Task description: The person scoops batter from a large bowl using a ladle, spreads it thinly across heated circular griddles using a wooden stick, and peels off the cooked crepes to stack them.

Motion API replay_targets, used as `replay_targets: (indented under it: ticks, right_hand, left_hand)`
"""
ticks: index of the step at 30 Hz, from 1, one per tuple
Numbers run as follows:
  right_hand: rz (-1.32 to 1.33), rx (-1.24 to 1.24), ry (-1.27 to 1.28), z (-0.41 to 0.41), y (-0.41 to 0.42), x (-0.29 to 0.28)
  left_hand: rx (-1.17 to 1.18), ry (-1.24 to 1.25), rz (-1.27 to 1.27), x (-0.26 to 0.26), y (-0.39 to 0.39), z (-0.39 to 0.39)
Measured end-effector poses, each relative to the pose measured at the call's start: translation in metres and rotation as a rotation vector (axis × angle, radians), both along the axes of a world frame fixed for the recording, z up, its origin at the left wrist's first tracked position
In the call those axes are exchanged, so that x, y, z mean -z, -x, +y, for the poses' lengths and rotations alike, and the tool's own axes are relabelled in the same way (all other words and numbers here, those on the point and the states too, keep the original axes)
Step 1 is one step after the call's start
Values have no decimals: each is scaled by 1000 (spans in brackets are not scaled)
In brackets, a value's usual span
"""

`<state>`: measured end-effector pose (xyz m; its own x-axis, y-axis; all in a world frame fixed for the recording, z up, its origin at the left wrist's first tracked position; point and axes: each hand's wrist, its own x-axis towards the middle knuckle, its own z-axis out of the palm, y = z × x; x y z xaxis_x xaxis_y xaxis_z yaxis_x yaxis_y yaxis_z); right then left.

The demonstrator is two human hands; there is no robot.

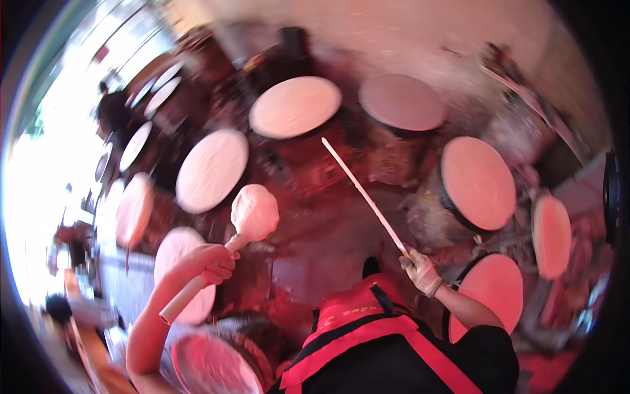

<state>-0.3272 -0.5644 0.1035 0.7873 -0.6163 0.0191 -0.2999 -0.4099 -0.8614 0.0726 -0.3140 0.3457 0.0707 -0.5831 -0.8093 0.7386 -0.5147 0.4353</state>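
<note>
My bare left hand (214, 266) grips the handle of a ladle-like tool (186, 298) whose rounded head (255, 212) is covered in pale batter or dough; which of the two I cannot tell. My right hand (421, 272), in a light work glove, holds a long thin pale stick (362, 189), pointed away from me. Beyond the left hand is a round griddle (212, 170) spread with a pale sheet. The stick's tip appears just below another coated griddle (295, 107). Close to my right forearm lies a coated griddle (492, 295).
Several round griddles ring me, including one at the back (401, 102) and one at right (478, 183). A large round vessel (216, 367) stands at lower left. One person (113, 111) is at far left, another (59, 310) at lower left. A wall (418, 29) rises behind.
</note>
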Motion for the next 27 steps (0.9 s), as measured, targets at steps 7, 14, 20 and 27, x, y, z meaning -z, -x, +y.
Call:
replay_targets:
  ticks: [7,14,20,27]
  right_hand:
    - [-211,243,-271,-149,-11,-69]
    - [11,492,488,-291,-99,-138]
    - [-442,807,-690,-312,-101,-73]
    - [-716,1067,-400,-275,-188,47]
  left_hand:
    - [571,143,-711,-45,-6,-346]
    - [815,753,-1956,10,37,-572]
    - [806,765,-1743,125,54,-649]
    - [449,569,-917,212,59,-700]
